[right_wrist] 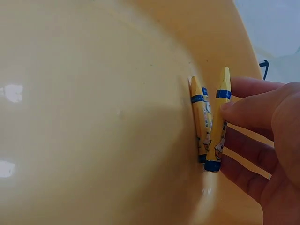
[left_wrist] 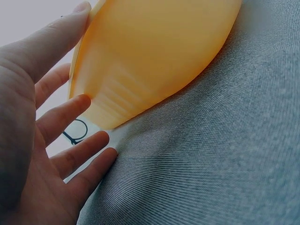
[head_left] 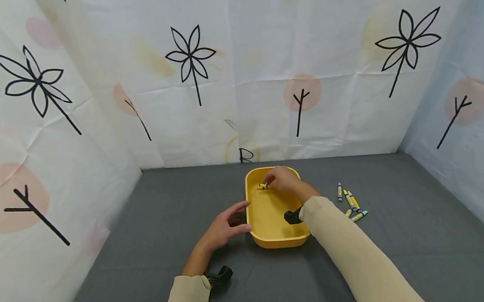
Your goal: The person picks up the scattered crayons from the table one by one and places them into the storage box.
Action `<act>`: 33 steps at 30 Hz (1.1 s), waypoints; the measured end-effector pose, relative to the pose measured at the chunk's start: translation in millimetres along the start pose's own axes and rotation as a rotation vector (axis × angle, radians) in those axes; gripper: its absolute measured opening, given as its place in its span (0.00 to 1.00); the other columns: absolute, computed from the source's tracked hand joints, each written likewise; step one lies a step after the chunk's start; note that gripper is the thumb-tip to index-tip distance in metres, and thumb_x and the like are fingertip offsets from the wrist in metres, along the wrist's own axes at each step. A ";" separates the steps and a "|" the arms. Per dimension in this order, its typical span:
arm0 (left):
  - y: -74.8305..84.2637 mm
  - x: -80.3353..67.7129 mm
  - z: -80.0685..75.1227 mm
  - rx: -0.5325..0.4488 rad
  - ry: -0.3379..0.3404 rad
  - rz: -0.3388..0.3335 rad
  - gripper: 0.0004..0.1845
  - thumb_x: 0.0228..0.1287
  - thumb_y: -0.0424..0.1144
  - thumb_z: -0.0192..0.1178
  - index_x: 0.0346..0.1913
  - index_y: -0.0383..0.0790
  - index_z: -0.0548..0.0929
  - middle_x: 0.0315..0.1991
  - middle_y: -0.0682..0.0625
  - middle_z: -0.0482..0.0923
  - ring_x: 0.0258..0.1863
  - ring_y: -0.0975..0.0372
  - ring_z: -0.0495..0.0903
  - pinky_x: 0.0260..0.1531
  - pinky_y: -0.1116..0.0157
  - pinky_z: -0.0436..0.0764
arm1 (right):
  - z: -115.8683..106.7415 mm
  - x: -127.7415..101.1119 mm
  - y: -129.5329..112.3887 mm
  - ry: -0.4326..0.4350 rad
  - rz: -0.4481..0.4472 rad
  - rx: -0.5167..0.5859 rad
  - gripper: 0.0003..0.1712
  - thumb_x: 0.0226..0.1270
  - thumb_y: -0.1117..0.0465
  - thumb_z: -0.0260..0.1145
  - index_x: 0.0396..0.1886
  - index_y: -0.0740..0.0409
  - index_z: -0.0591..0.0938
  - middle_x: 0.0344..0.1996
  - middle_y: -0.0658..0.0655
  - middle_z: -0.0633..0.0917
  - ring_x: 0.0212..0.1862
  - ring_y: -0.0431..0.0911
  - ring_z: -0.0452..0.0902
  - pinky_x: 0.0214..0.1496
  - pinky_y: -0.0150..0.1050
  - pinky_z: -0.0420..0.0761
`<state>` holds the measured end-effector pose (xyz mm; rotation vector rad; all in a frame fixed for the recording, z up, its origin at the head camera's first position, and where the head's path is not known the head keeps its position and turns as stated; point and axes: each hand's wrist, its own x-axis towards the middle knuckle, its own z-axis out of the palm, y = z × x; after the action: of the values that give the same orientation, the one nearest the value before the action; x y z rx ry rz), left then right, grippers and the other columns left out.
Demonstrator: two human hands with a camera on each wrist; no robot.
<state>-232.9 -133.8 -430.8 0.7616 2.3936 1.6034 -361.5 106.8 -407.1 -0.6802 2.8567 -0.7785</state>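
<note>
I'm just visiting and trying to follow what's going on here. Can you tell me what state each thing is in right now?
Yellow tray: upright on the grey cloth, one crayon lying inside.
Yellow crayon: pinched by the right hand inside the tray.
Second yellow crayon: lying on the tray floor.
Loose crayons: lying on the cloth, right of the tray.
Left hand: fingers straight, against the tray's left side.

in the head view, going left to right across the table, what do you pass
left hand → yellow tray → right hand, holding a yellow crayon over the tray's far end → loose crayons on the grey cloth
</note>
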 end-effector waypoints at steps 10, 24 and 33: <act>-0.7 0.3 2.1 -0.007 0.004 0.006 0.33 0.63 0.34 0.65 0.71 0.37 0.67 0.69 0.39 0.64 0.64 0.40 0.66 0.61 0.43 0.67 | -1.5 -5.4 -5.0 0.043 0.059 -0.005 0.14 0.66 0.72 0.63 0.48 0.57 0.86 0.44 0.56 0.84 0.50 0.51 0.78 0.55 0.44 0.77; 0.3 -1.6 0.7 -0.006 0.002 0.009 0.34 0.64 0.34 0.64 0.72 0.36 0.65 0.70 0.39 0.63 0.65 0.40 0.65 0.62 0.42 0.65 | -38.8 -44.4 1.1 0.244 0.006 0.157 0.12 0.69 0.68 0.62 0.50 0.62 0.84 0.46 0.60 0.84 0.49 0.55 0.78 0.51 0.49 0.79; 0.1 -0.5 1.3 -0.001 -0.001 0.003 0.34 0.64 0.36 0.65 0.71 0.36 0.65 0.69 0.39 0.64 0.64 0.40 0.66 0.61 0.42 0.66 | -44.6 -81.0 27.2 0.302 0.020 0.163 0.13 0.67 0.67 0.64 0.51 0.65 0.82 0.44 0.61 0.84 0.46 0.55 0.79 0.47 0.50 0.81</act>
<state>-231.8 -133.0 -431.3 0.7655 2.3920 1.6048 -309.3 184.3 -383.6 -0.5528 3.0073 -1.1887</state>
